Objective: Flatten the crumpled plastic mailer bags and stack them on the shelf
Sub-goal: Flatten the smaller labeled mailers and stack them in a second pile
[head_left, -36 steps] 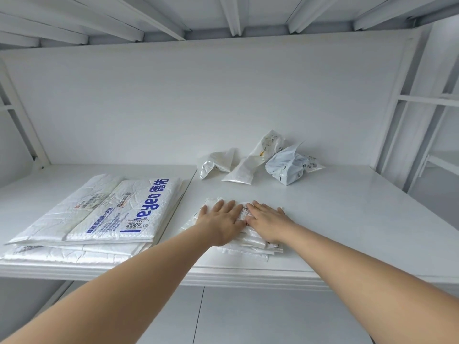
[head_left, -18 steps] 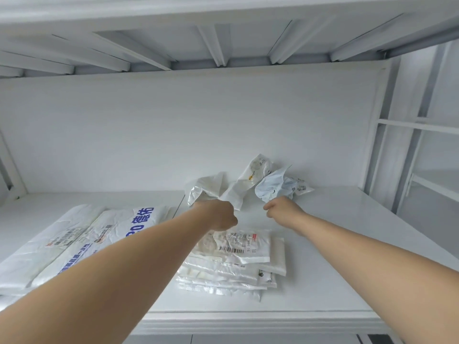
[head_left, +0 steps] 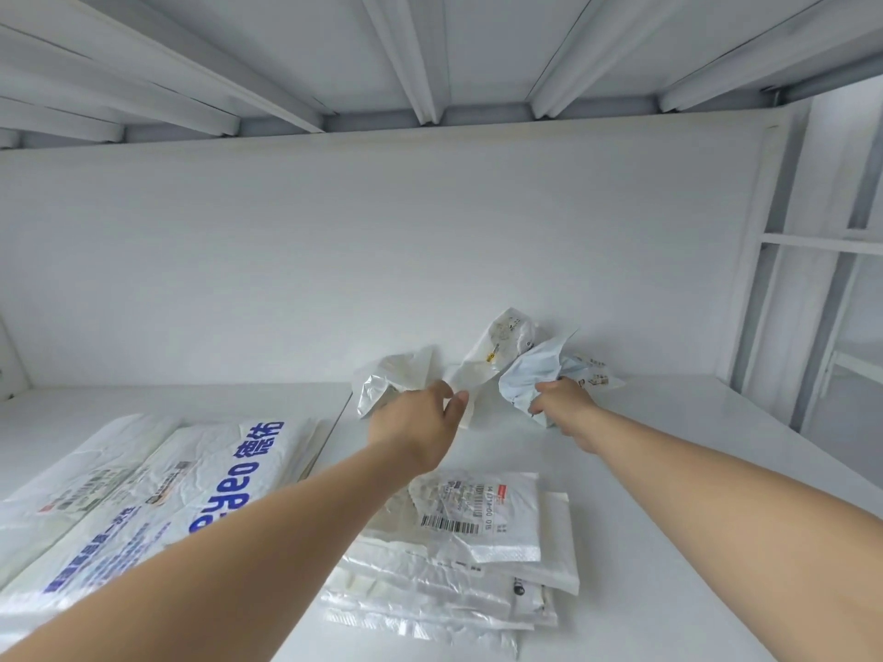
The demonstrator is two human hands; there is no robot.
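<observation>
Behind the right hand, its grip on the bluish mailer stays unclear.

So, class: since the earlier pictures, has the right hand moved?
Yes. The right hand has left the flattened stack and gone toward the back wall, onto the bluish crumpled bag.

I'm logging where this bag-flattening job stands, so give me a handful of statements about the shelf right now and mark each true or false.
1. The right hand grips the crumpled pale blue bag. True.
2. The left hand presses flat on the small stack. False: it reaches toward the crumpled white bag at the back.
3. The small stack's top bag shows a barcode label. True.
4. The large bag with blue lettering lies right of the small stack. False: it lies to the left.
5. No crumpled bags remain at the back wall. False: three are there, including a silvery crumpled bag.
</observation>
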